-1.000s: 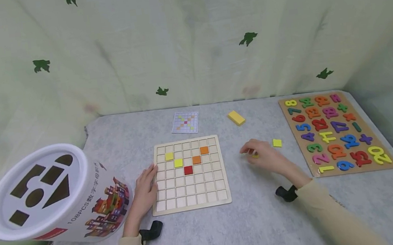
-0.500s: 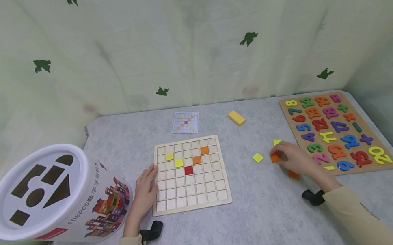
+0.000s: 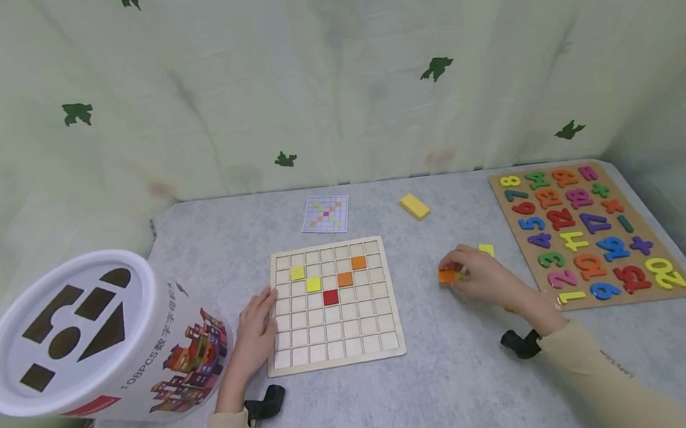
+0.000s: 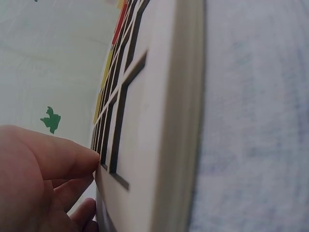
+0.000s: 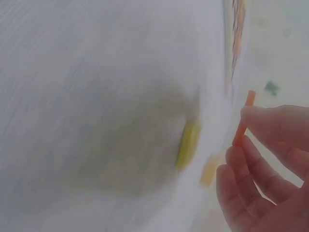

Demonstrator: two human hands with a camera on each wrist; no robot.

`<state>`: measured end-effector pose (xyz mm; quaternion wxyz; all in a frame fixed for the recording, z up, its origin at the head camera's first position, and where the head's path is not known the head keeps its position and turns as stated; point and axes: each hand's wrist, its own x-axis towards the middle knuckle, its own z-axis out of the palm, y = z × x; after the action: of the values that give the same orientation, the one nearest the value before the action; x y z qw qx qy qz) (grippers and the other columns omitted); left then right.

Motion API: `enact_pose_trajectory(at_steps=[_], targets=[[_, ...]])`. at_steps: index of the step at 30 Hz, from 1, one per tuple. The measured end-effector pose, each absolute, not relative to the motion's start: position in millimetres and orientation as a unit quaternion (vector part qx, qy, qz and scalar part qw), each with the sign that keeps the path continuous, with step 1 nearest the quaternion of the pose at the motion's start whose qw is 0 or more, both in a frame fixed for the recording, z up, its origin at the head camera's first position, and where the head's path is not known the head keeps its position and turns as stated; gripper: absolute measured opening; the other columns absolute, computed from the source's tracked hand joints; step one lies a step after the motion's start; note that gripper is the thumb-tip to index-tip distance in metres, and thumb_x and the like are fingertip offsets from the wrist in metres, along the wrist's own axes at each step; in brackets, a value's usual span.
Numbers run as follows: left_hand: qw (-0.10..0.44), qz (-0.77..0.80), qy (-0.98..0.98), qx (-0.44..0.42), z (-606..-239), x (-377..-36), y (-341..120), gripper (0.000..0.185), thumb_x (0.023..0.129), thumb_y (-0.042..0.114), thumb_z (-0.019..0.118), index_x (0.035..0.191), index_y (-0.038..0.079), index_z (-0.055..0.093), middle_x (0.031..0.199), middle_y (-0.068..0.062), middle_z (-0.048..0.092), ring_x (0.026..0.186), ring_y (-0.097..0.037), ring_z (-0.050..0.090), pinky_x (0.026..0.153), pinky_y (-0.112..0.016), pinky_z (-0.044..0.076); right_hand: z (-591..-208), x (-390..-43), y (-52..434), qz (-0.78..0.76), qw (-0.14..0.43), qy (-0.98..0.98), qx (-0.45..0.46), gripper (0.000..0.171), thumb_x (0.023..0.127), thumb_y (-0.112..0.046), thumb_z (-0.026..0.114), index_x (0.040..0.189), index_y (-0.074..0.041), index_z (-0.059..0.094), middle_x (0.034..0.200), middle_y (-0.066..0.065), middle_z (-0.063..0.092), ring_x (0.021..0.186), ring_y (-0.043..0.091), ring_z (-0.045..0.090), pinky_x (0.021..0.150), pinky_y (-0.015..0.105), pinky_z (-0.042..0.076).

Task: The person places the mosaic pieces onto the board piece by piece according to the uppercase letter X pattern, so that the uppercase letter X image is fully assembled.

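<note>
The wooden grid board (image 3: 334, 351) lies flat in the middle of the table, bearing two yellow tiles, two orange tiles and a red tile (image 3: 330, 297). My left hand (image 3: 257, 331) rests at its left edge; in the left wrist view the extended fingers (image 4: 72, 157) touch that edge. Right of the board, my right hand (image 3: 486, 278) pinches an orange tile (image 5: 250, 99) between thumb and fingers, above the table. Below it lies a yellow tile (image 5: 188, 145), mostly hidden in the head view. Another yellow tile (image 3: 486, 249) lies just behind the hand.
A small pattern card (image 3: 325, 214) and a yellow block (image 3: 414, 206) lie behind the board. A big white tub (image 3: 142, 360) with a shape-hole lid stands at left. The number puzzle board (image 3: 541, 289) occupies the right. Under my right wrist, another orange piece (image 3: 510, 308) partly shows.
My right hand set down a yellow tile, moved right to the orange pieces, took an orange tile and came back left with it over the yellow tile. The left hand stayed put.
</note>
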<state>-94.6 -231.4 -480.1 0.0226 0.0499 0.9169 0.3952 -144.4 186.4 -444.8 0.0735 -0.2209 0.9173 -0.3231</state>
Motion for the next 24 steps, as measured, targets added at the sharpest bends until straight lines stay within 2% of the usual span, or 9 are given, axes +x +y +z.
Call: enact_pose_trajectory(at_steps=[17,24], targets=[[0.023,0.396,0.916,0.055,-479.2,-95.2,-232.4,0.050,0.096,-0.002,0.043,0.145,-0.006,0.033,0.154,-0.021,0.023,0.140,-0.045,0.009,0.107,-0.065,0.009,-440.3,-137.1,34.9,-0.314,0.140,0.868,-0.359,0.023,0.085,-0.001,0.063,0.106,-0.010,0.067,0.099,-0.003,0.057,0.088,0.012,0.052,0.078,0.023,0.046],[0.027,0.391,0.919,0.050,-481.2,-97.1,-233.3,0.050,0.096,-0.002,0.043,0.145,-0.006,0.033,0.154,-0.021,0.022,0.140,-0.045,0.009,0.107,-0.064,0.009,-442.2,-137.7,-11.9,-0.266,0.135,0.876,-0.378,0.021,0.085,-0.003,0.065,0.105,-0.011,0.068,0.097,-0.003,0.058,0.084,0.009,0.052,0.076,0.018,0.044]])
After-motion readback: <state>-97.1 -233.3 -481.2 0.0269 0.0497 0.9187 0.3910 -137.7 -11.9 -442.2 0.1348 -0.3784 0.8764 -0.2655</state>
